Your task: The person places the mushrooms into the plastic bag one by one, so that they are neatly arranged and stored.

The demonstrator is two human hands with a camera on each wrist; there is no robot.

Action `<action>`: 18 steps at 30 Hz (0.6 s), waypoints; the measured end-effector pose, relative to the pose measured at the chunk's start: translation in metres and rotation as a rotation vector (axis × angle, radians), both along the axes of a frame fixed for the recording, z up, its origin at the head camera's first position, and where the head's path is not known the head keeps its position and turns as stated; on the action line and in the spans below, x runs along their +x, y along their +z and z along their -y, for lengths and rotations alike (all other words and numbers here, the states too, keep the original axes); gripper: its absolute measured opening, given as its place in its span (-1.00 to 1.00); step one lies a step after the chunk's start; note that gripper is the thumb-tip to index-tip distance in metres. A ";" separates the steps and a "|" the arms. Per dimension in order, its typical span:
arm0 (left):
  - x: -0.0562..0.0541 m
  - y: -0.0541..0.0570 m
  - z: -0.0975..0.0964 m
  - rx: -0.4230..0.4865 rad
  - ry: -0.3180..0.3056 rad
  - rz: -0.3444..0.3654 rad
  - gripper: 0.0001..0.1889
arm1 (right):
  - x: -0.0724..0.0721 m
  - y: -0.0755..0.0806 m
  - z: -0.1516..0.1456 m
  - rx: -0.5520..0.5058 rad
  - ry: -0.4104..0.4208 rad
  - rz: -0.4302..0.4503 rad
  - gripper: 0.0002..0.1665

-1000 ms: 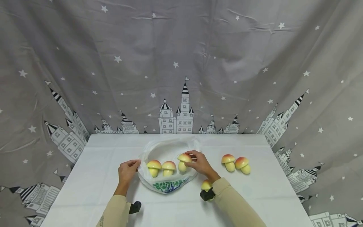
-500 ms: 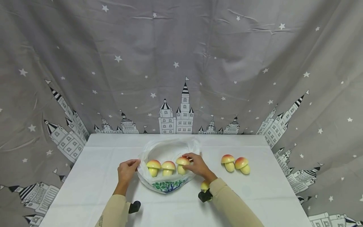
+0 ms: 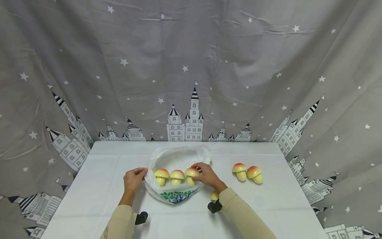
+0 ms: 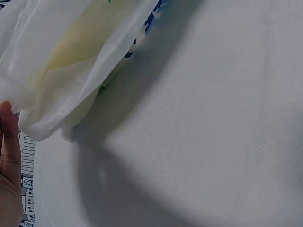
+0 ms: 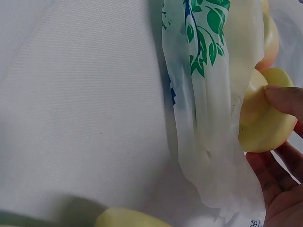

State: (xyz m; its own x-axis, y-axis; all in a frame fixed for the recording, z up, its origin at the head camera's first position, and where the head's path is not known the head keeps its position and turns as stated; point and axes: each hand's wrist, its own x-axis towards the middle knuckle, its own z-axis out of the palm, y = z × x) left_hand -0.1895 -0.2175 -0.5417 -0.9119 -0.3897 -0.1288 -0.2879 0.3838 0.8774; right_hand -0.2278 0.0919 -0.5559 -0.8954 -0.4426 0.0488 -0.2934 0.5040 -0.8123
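A white plastic bag (image 3: 176,196) with a green and blue tree print lies on the table, its mouth gaping. At its left rim, my left hand (image 3: 133,182) pinches the plastic between thumb and fingers. Inside the bag's front sit two toy mushrooms, one at the left (image 3: 161,176) and one in the middle (image 3: 177,177), yellow with reddish caps. Beside them stands a third toy mushroom (image 3: 191,172), gripped by my right hand (image 3: 208,176), thumb on one side and fingers on the other (image 5: 277,170). The bag's plastic hides part of it in the right wrist view.
Two more toy mushrooms, one (image 3: 240,171) touching the other (image 3: 255,174), lie right of the bag. Another mushroom (image 3: 214,196) is partly hidden by the right wrist. The white table (image 3: 119,156) ends at a grey castle-print curtain (image 3: 238,66).
My right hand has moved slightly left and down, lowering its mushroom into line with the two in the bag, and then stays almost still. The left hand keeps its place on the rim.
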 end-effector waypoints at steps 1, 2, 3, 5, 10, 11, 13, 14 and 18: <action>0.000 0.000 0.000 -0.001 0.002 -0.004 -0.69 | 0.000 0.000 0.000 0.005 0.003 0.001 -0.45; 0.000 -0.001 0.000 0.001 0.003 -0.006 -0.69 | 0.000 0.000 0.001 0.008 0.004 0.002 -0.45; -0.001 0.000 0.000 0.003 0.003 -0.008 -0.69 | -0.001 0.000 0.001 0.009 0.004 0.005 -0.45; 0.000 0.000 0.000 0.007 0.002 -0.007 -0.69 | -0.001 0.001 0.002 0.016 0.003 0.010 -0.45; 0.001 0.000 0.000 0.012 -0.002 0.000 -0.68 | 0.000 0.001 0.003 0.034 -0.002 0.021 -0.45; 0.001 0.000 0.000 0.009 0.000 -0.001 -0.68 | 0.000 0.000 0.004 0.036 -0.002 0.020 -0.45; 0.001 -0.001 0.001 0.003 0.000 -0.005 -0.68 | 0.000 0.000 0.004 0.039 0.000 0.024 -0.44; 0.001 -0.001 0.001 -0.001 0.001 -0.008 -0.68 | 0.000 0.000 0.004 0.038 0.000 0.027 -0.44; 0.001 -0.001 0.001 0.000 0.000 -0.014 -0.68 | 0.001 0.002 0.004 0.024 -0.004 0.042 -0.42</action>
State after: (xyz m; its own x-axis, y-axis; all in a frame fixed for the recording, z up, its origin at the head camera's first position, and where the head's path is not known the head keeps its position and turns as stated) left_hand -0.1889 -0.2184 -0.5426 -0.9137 -0.3895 -0.1160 -0.2755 0.3840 0.8813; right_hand -0.2269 0.0877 -0.5542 -0.8981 -0.4398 0.0007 -0.2573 0.5242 -0.8118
